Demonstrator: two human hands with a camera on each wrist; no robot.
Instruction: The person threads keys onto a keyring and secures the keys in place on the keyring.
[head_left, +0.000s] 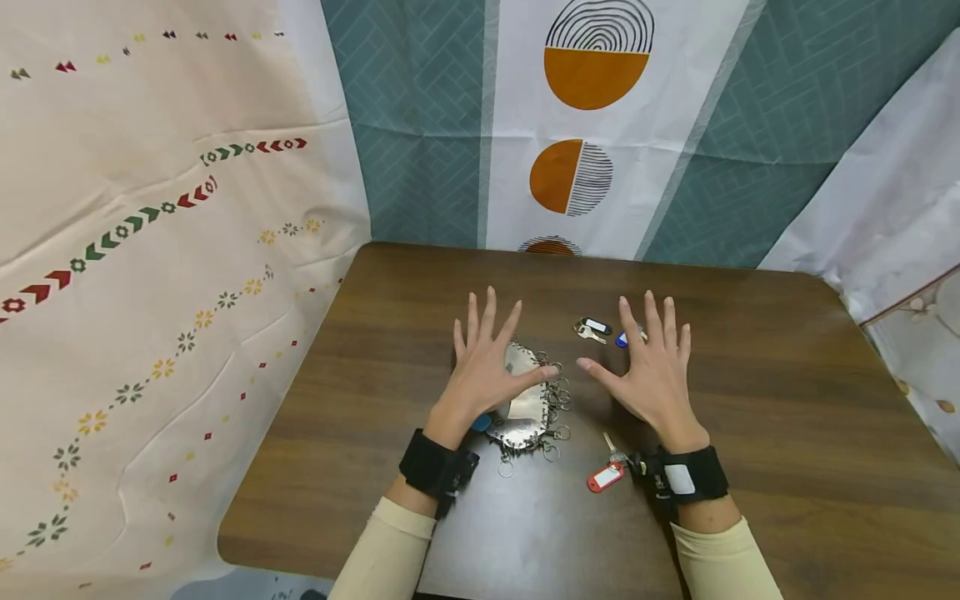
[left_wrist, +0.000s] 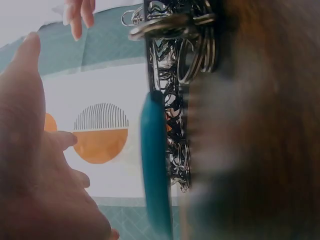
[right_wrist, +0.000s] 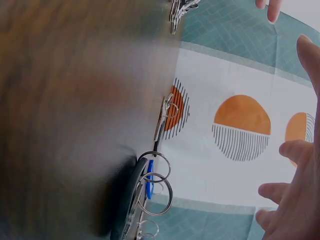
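Note:
Fingers spread and straight, my left hand point(head_left: 483, 371) hovers over a round silvery metal plate point(head_left: 529, 407) with several small rings point(head_left: 561, 398) hanging round its rim. It partly hides the plate. A blue tag point(head_left: 481, 422) shows at the plate's left edge, looking teal point(left_wrist: 156, 170) in the left wrist view. My right hand point(head_left: 651, 371) is also spread above the table, holding nothing. Behind its thumb and fingers lie a key with a black tag point(head_left: 597, 326) and a blue tag point(head_left: 622, 340), partly covered. Close to the right wrist lies a red tag point(head_left: 606, 477) with a key point(head_left: 614, 447).
Everything lies on a brown wooden table point(head_left: 787, 400) with rounded corners. A teal and white patterned curtain point(head_left: 420, 133) hangs behind it, with a cream patterned cloth point(head_left: 172, 292) at the left and a white cloth point(head_left: 885, 192) at the right. Both wrists wear black straps point(head_left: 697, 475).

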